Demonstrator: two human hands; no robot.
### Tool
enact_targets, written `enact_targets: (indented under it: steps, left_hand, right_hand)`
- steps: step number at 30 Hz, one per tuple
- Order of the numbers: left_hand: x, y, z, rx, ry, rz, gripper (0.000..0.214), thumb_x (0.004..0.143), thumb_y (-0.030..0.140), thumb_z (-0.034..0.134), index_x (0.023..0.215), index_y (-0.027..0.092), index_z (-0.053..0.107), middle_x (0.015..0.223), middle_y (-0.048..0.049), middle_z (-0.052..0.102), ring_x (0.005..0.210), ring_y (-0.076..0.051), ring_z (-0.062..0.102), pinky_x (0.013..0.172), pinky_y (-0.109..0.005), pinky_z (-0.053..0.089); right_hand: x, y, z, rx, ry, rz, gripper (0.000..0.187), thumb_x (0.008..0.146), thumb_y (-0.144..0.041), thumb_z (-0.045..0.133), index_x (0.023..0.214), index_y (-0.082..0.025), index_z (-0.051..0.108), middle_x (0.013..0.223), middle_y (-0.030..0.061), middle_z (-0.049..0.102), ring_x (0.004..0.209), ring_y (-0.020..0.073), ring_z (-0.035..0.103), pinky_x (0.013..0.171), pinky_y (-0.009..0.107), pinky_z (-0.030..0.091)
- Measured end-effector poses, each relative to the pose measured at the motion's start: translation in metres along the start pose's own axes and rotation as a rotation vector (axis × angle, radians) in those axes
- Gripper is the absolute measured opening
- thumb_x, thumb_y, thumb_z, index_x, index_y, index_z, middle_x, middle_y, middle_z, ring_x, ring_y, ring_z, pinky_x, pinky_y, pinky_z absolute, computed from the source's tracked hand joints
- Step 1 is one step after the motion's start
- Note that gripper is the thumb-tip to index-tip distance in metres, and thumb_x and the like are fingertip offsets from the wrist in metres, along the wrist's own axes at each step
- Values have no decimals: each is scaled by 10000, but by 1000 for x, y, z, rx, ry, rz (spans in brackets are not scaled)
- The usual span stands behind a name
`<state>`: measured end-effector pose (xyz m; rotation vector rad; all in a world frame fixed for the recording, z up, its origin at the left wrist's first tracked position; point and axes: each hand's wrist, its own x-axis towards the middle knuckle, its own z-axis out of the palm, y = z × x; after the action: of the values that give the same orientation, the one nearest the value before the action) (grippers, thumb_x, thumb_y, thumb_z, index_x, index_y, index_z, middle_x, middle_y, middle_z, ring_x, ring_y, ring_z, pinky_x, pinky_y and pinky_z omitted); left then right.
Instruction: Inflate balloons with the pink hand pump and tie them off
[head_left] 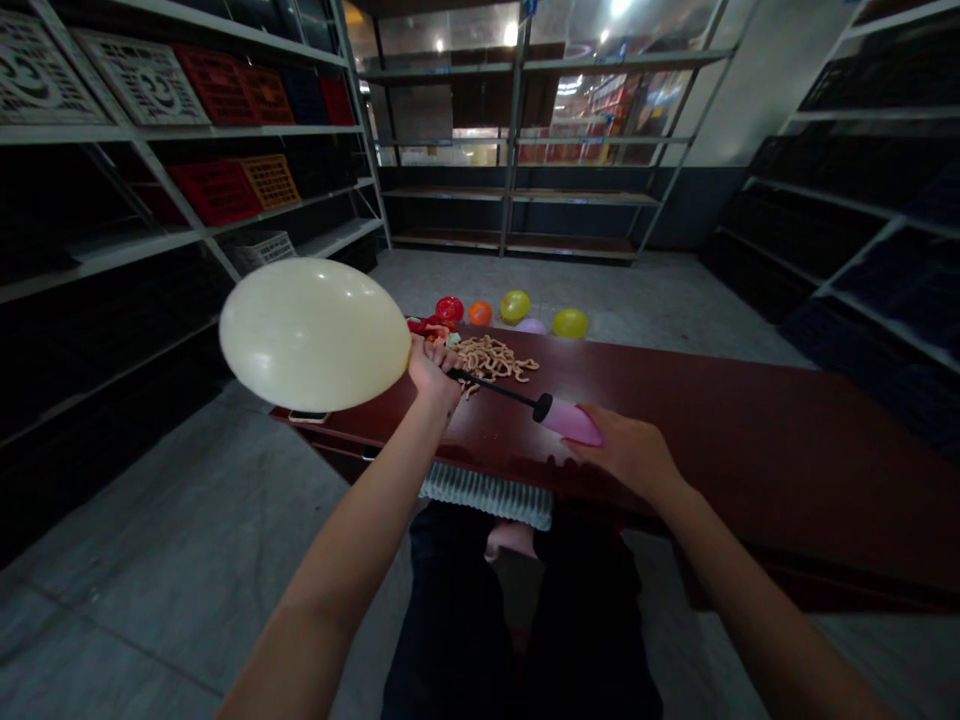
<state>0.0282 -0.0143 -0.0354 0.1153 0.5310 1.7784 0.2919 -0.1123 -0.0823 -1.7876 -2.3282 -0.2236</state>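
A large, inflated cream balloon (315, 333) extends to the left from my left hand (433, 370). That hand is closed around the balloon's neck, where the black end of a hand balloon pump (559, 415) meets it; the exact joint is hidden by my fingers. My right hand (630, 450) is wrapped around the pump's pink barrel, and a long black rod shows between the two hands. Behind my left hand lies a pile of tan, uninflated long balloons (491, 358). Red and coloured limp balloons (433, 328) rest beside the pile.
The dark red table (712, 400) stretches to the right. Small inflated balloons, including a red one (449, 308) and a yellow one (570, 323), sit beyond its far edge. A phone-like object (309, 416) lies at the left corner. Shelves with crates (214, 190) stand left.
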Motion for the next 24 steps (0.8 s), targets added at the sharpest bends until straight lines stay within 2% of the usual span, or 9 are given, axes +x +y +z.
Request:
enact_targets:
  steps: [5,8,11,17,24]
  left_hand:
    - [-25,-25,11,17,-14,31,494,951,423,491,598,206,222,458,87,206,340,-55,191,404,-230,200]
    - [-41,-46,16,41,-37,-1,477,954,394,494,604,205,231,456,87,208,338,-58,193,396,-231,190]
    - [-48,-57,18,69,-38,-44,462,961,361,478,601,205,236,447,84,208,331,-63,191,388,-237,176]
    - [-31,-48,11,108,32,-128,463,963,354,458,596,203,220,433,81,209,330,-68,192,392,-238,191]
    - [-5,-25,-1,117,37,-149,456,963,340,439,595,201,208,423,80,195,331,-69,202,402,-237,186]
  right_hand:
    - [15,-16,-12,26,67,-77,478,877,-555,507,1174,-188,586,1013,91,728,810,236,681,622,297,384]
    - [18,-27,-18,33,65,-48,457,864,-569,519,1133,-207,595,966,69,738,753,226,680,577,286,339]
    - [17,-33,-20,33,55,-8,456,852,-590,524,1108,-222,601,924,62,744,734,227,683,554,282,316]
    - [16,-31,-10,-13,40,-42,500,867,-609,507,1172,-218,572,1041,80,737,811,243,696,570,281,357]
    - [-1,-10,4,12,56,-81,513,886,-588,500,1221,-204,565,1102,98,722,888,258,703,662,317,457]
